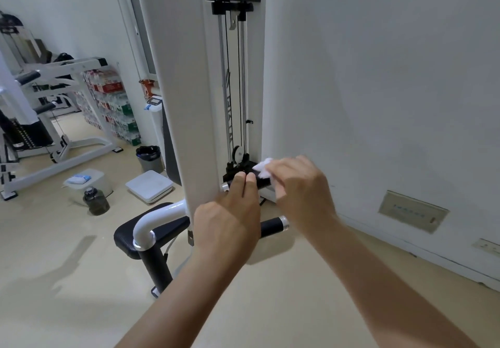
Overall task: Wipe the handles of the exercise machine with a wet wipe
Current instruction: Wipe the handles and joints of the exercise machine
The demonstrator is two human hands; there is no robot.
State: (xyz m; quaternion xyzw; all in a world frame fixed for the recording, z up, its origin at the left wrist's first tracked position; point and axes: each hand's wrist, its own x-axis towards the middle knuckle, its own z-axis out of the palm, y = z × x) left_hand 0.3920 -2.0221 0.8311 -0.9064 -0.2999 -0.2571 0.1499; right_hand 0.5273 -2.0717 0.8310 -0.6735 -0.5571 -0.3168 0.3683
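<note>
White wipe (262,168) is held bunched under the curled fingers of the right hand (300,188) and is pressed onto the wall-side end of a black handle (263,184). The left hand (230,215) is laid on the same handle just beside it, fingers fairly straight, tips resting on the grip (nothing is clasped, as far as can be seen).

The handle's long axis is seen to run left to right across both hands, from a chrome cap (225,186) on the left to the part hidden under the right hand. It lies straight ahead, at the foot of the white column (189,104).

The coming stroke is judged to be sideways along that axis, toward the cap. The left fingers lie across that stretch and would have to be lifted clear.

A lower handle (272,227) is found nearer the body, partly hidden behind the left hand, its capped end turned toward the wall (378,77). The right hand is the nearer to that free end.
</note>
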